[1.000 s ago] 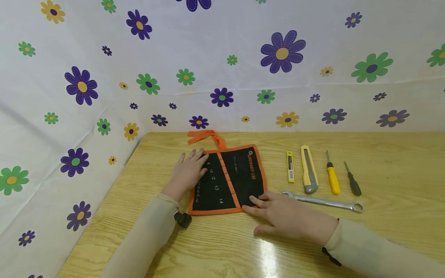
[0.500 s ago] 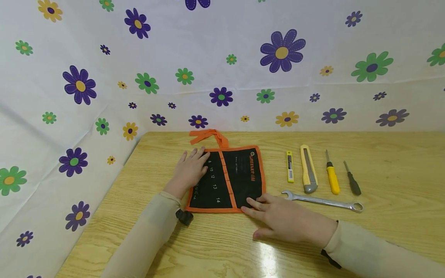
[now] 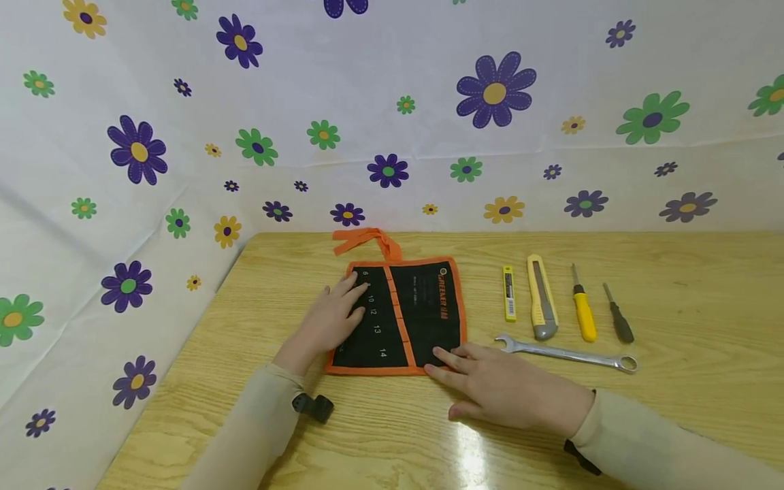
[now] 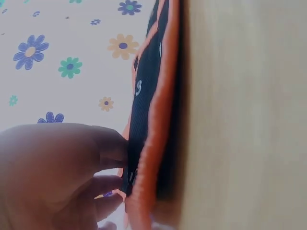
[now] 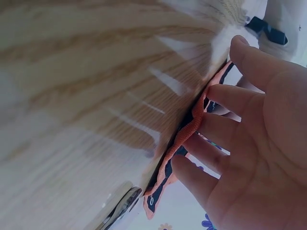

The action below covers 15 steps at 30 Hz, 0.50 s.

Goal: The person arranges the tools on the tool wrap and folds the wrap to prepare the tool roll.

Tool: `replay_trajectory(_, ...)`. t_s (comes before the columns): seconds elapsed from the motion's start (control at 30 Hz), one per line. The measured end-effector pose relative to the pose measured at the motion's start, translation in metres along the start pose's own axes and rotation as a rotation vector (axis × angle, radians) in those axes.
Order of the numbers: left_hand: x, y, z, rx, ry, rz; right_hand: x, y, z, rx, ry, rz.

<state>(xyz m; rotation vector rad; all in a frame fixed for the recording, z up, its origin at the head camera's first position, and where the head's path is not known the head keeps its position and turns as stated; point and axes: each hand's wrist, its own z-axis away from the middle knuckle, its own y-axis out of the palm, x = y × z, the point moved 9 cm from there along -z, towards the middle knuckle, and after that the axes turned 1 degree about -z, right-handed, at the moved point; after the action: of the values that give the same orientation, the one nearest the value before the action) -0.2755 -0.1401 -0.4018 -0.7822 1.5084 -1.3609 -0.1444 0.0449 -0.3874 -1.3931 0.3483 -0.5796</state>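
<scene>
Tool Pouch Laid Out; Tools Outside

At the near side of the table (image 3: 367, 435), the right hand (image 3: 499, 384) rests with fingers extended and apart, the fingertips on the near right corner of the pouch (image 3: 429, 306). The grip is not closed. The pouch lies unfolded on the table between both hands, numbers and lettering facing up. The left hand (image 3: 327, 318) lies on its left part, fingers apart and loosely extended, clamped on nothing visible.

Progress, as judged: spreading the pouch is essentially complete. Its near border looks wavy in the right wrist view, so minor smoothing may be left.

To the right, the wrench (image 3: 566, 354) lies crosswise. Beyond it stand in a row the cutter (image 3: 542, 299), yellow screwdriver (image 3: 584, 313), dark screwdriver (image 3: 621, 323) and slim yellow case (image 3: 510, 292). No tool shows in the pockets; any loading is not yet begun.

At the far edge, the orange strap (image 3: 373, 238) lies untied.
</scene>
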Motion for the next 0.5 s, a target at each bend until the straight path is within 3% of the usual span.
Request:
replay_trajectory(0.23, -0.004, 0.004, 0.023, -0.002, 0.065, 0.160, -0.001, -0.002, 0.000, -0.013, -0.007, -0.010)
replay_trajectory(0.5, -0.008, 0.013, 0.043, 0.070, 0.102, 0.301, -0.005, 0.003, 0.001, 0.026, 0.016, -0.104)
